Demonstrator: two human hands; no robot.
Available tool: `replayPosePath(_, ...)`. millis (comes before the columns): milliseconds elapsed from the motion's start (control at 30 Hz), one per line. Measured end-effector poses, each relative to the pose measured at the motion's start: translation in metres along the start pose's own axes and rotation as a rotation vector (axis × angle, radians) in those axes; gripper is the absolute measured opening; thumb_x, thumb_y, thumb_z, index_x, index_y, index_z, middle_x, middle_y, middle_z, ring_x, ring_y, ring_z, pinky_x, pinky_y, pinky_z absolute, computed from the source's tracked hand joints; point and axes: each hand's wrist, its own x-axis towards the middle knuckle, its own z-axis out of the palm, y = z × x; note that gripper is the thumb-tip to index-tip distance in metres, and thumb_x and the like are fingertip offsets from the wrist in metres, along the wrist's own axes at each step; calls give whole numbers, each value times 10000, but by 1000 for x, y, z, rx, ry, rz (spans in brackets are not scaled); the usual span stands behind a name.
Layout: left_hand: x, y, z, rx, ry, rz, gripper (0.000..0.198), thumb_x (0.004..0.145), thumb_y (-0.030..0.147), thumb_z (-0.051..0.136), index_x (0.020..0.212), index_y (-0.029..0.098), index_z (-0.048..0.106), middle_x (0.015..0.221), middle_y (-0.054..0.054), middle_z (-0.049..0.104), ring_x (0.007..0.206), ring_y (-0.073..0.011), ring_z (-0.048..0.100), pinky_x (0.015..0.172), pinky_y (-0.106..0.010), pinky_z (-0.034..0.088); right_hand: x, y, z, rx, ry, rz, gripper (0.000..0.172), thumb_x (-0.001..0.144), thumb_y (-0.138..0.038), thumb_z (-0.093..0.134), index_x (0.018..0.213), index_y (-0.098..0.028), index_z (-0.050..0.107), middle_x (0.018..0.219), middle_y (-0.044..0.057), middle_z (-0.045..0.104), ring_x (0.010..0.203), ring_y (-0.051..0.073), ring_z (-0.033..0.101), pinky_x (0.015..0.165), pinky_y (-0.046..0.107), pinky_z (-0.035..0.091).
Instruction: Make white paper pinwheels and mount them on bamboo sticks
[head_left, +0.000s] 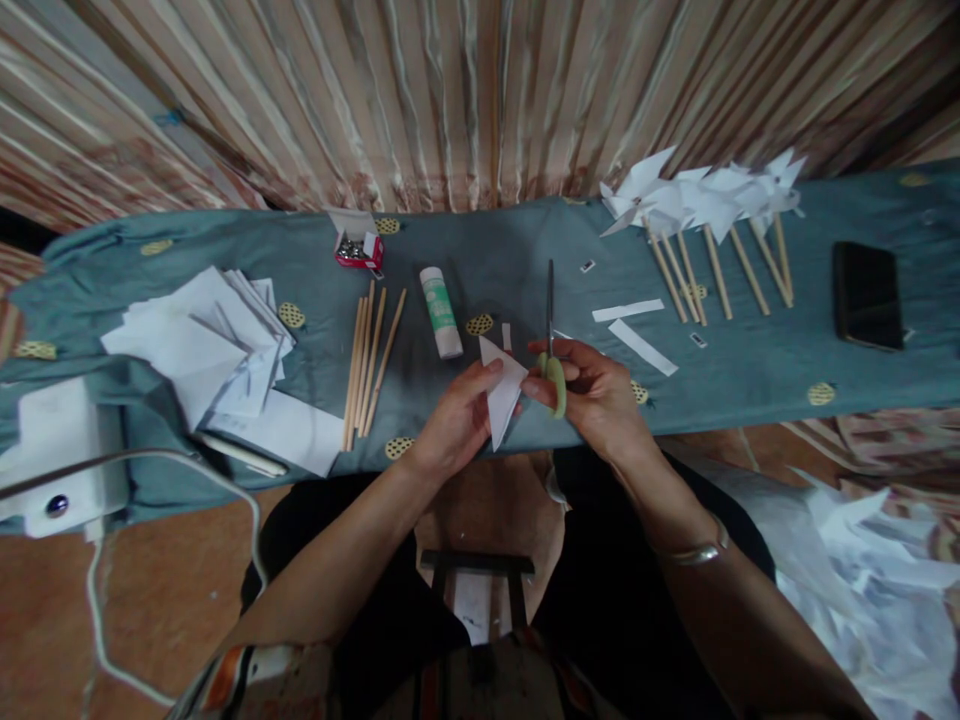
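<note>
The left hand (459,412) had its grip clamped on a folded white paper triangle (505,388) at the near side of the teal cloth-covered table (750,370); the right hand (602,395) had its grip closed around green-handled metal scissors (555,384), right of the paper.

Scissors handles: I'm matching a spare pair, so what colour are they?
The scissors handles are yellow-green; head view.

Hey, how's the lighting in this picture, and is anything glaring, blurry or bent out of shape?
Head view: dim, muted light; a small glint on the bracelet; curtain folds fan outward toward the sides, likely wide-angle distortion; fine detail is soft, so lettering on the glue stick is unreadable, though the scissors are distinguishable.
</note>
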Motion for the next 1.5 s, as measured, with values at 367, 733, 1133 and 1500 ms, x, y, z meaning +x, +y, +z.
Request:
replayPosePath(367, 10, -10, -13, 217, 58, 257, 401, 587, 244, 846, 936, 146, 674, 817, -7, 718, 699, -132, 625, 708, -258, 487, 4, -8, -25, -1444, 158, -61, 332, 857, -213, 628, 1167, -93, 620, 823, 154, 761, 759, 296, 728, 637, 324, 454)
replayPosePath(733, 13, -10, -20, 526, -5, 416, 276, 654, 286, 785, 875, 169, 667, 809, -14, 702, 754, -175, 621, 719, -285, 478, 13, -23, -15, -1542, 55, -14, 298, 879, -245, 626, 1131, -87, 624, 826, 176, 764, 806, 318, 747, 654, 331, 464)
replayPosePath(1133, 16, -23, -5, 323, -118, 206, 306, 646, 268, 812, 914, 163, 709, 853, -22, 729, 765, -155, 622, 761, -275, 461, 13, -15, -19, -1343, 41, -177, 395, 894, -228, 590, 1274, -126, 552, 905, 138, 777, 803, 288, 736, 646, 316, 461)
replayPosePath(1500, 10, -10, -16, 353, 9, 333, 337, 640, 269, 810, 942, 170, 698, 934, -33, 748, 829, -178, 657, 801, -297, 485, 23, -13, -12, -1427, 41, -104, 358, 886, -210, 570, 1234, -132, 597, 926, 155, 777, 842, 291, 737, 673, 316, 472)
